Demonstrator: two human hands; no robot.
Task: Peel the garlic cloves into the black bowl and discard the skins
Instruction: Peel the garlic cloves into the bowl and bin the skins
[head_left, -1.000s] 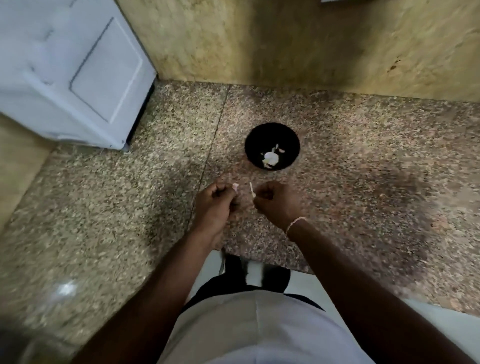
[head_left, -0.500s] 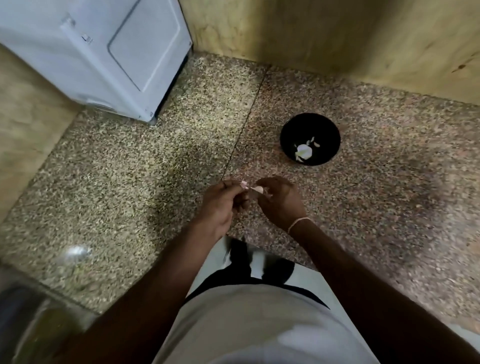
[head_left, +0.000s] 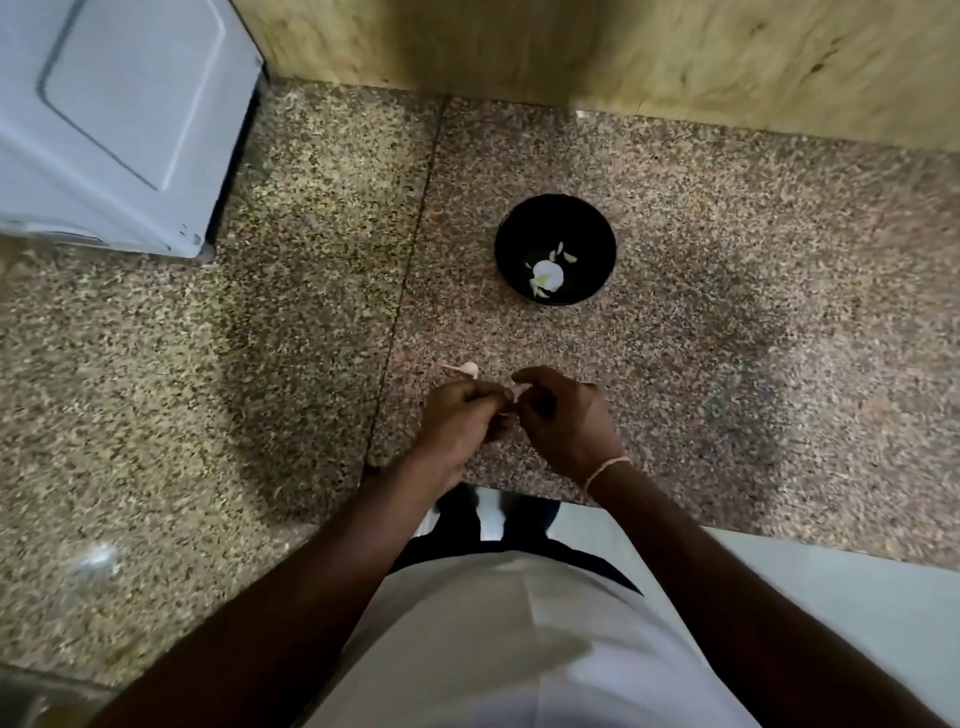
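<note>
Since half a second ago a pale scrap of skin (head_left: 464, 368) has appeared on the desk (head_left: 727, 312) just beyond the left hand (head_left: 457, 415); the two hands were already together then. The left hand is curled, its fingertips pinching the garlic clove (head_left: 511, 400), of which only a pale sliver shows between the knuckles. The right hand (head_left: 563, 415) is curled too, thumb and forefinger nipping at the same clove. The black bowl (head_left: 519, 218) stands on the desk further back, well apart from the hands, with a few pale pieces of garlic (head_left: 548, 273) in its bottom. A clove is probably light, firm and a little slick once bare, while its skin is papery and tears easily. So it looks best held by its sides while the skin is pulled from the tip.
</note>
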